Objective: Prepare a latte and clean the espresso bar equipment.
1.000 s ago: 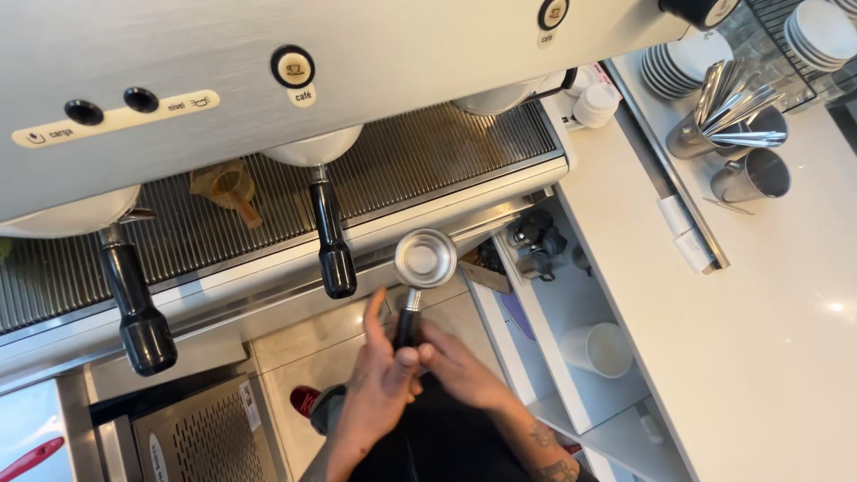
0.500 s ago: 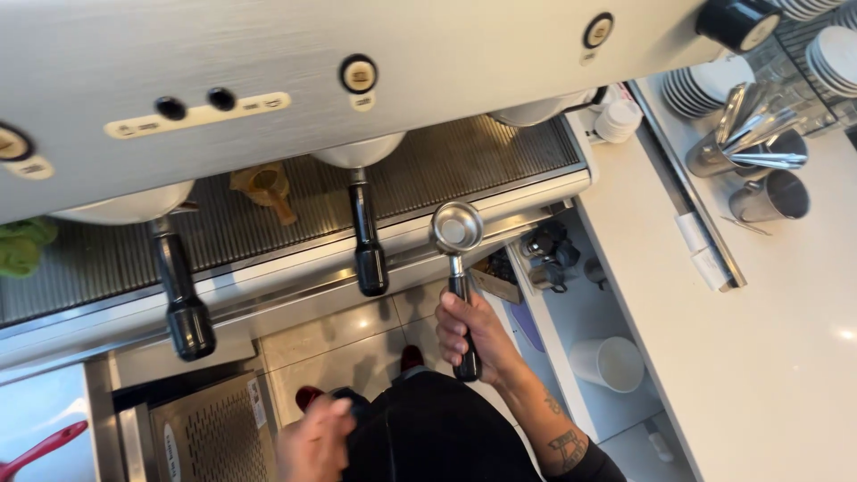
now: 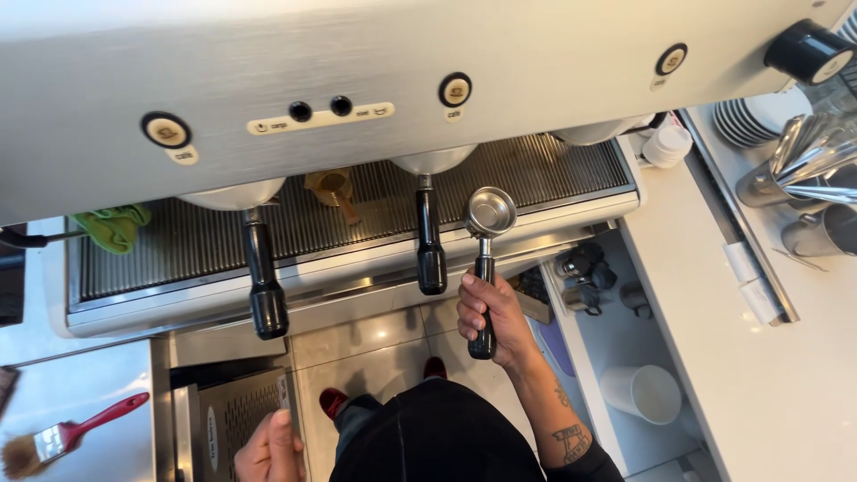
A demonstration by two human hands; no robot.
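Observation:
My right hand (image 3: 488,314) grips the black handle of a portafilter (image 3: 491,212), whose empty steel basket faces up just over the front of the espresso machine's drip grate (image 3: 375,201). My left hand (image 3: 270,451) is low at the frame's bottom edge, near a steel drawer with a slotted front (image 3: 234,418); its fingers look curled and it holds nothing I can see. Two other portafilters hang locked in the machine by black handles, the nearer one (image 3: 430,241) just left of the held basket, the other (image 3: 263,281) farther left.
The steel machine front (image 3: 375,62) carries round buttons. A green cloth (image 3: 113,225) and a small brass cup (image 3: 332,186) lie on the grate. Steel pitchers (image 3: 803,165) and stacked saucers (image 3: 750,120) stand on the white counter at right. A red-handled brush (image 3: 67,435) lies lower left.
My left hand has let go of the portafilter handle and dropped to the lower left. My right hand alone keeps the portafilter, basket up, near the grate.

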